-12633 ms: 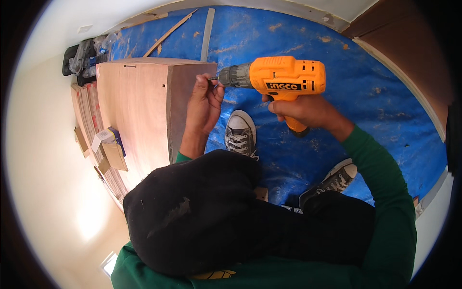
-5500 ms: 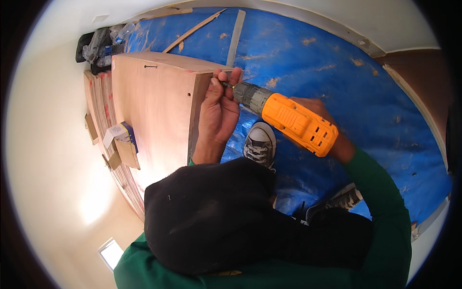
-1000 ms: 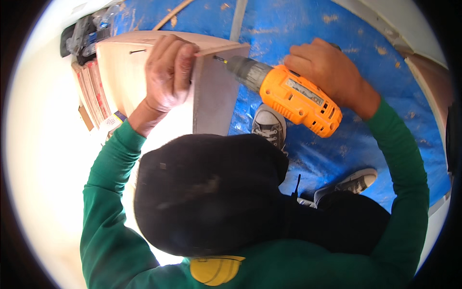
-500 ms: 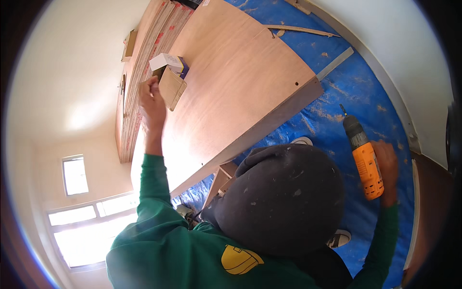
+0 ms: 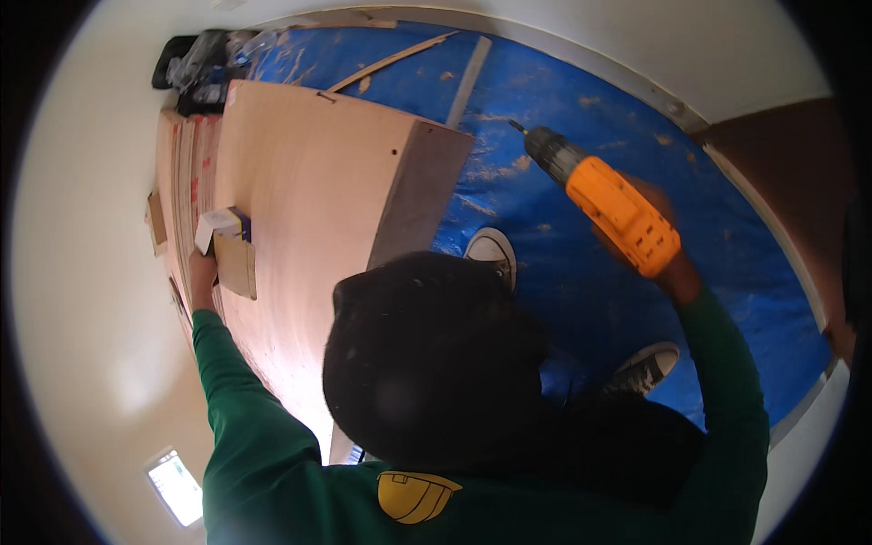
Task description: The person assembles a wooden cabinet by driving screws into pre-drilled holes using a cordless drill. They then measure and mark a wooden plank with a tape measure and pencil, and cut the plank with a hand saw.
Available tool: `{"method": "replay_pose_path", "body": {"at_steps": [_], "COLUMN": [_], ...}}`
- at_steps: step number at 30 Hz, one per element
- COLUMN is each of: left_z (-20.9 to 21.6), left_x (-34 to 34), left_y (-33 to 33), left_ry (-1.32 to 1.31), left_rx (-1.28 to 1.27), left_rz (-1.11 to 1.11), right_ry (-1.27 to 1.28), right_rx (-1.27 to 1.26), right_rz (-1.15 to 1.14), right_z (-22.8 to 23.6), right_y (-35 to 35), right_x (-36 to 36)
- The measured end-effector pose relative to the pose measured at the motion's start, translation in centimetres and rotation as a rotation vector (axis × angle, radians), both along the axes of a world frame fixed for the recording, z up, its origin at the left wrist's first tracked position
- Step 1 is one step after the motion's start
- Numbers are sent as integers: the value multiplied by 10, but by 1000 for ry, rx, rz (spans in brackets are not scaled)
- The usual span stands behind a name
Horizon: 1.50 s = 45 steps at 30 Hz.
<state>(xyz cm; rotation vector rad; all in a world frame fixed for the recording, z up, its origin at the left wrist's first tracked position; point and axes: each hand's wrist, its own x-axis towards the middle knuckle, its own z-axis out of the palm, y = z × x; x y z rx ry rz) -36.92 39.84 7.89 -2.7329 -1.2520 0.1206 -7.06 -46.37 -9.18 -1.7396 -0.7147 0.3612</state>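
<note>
The blue sheet (image 5: 745, 263) spread from about 11 o'clock round to 4; the box (image 5: 300, 173) of plywood filled much of 10 and 11, its end face (image 5: 422, 195) turned toward the centre; panels (image 5: 182, 173) stood stacked along its 9 o'clock side. The drill (image 5: 627, 218) sat between 2 and 3, its nose aimed between 10 and 11; a second earlier its bit (image 5: 517, 126) had been close up to that end face, and now it hung over the sheet, apart from the wood; this suggested a pause in the drilling. The right hand (image 5: 656, 202) had its fingers clamped around the drill's grip, though the body hid most of them. The carton (image 5: 218, 221) stood between 9 and 10, where box met panels, its brown flap (image 5: 238, 268) folded out; the left hand (image 5: 203, 272), a second earlier on the box's corner, had gone to the carton's opening, which looked like a reach for something small; I could not tell whether its fingers were together or apart.

Of edges, the end face bounded the drill's room at 12, the wall's foot curved past 1, and the shoes, one (image 5: 491, 250) near the centre, the other (image 5: 643, 371) at 4, bounded it below; the left hand's room was tighter, between flap and panels. Smallest, a hole (image 5: 393, 152) showed near the box's corner.
</note>
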Motion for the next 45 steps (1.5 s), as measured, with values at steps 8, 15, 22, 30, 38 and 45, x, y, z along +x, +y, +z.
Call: {"method": "replay_pose_path", "body": {"at_steps": [8,15,22,30,38,45], "left_z": [27,32,35,49,107,130], "left_x": [14,12,11,27,42,117], "left_y": [-19,-12,-3,-42,-107,-348], "left_ry": [-35,115,76,180,414,-354], "left_rx": [-232,-156,-290,-332,318,-759], "left_rz": [181,154,237,336,40,12], "right_ry": [-250,18,-81,932,928,1059], "right_rx": [-131,-113,-115,125,27,-73], "right_rz": [-148,-155,-144,-117,70,218], "right_z": [-63,-97,-71,-33,-30,-35], "right_y": [-9,-15,-7,67,123,128], "right_x": [-42,-58,-46,7,113,127]}}
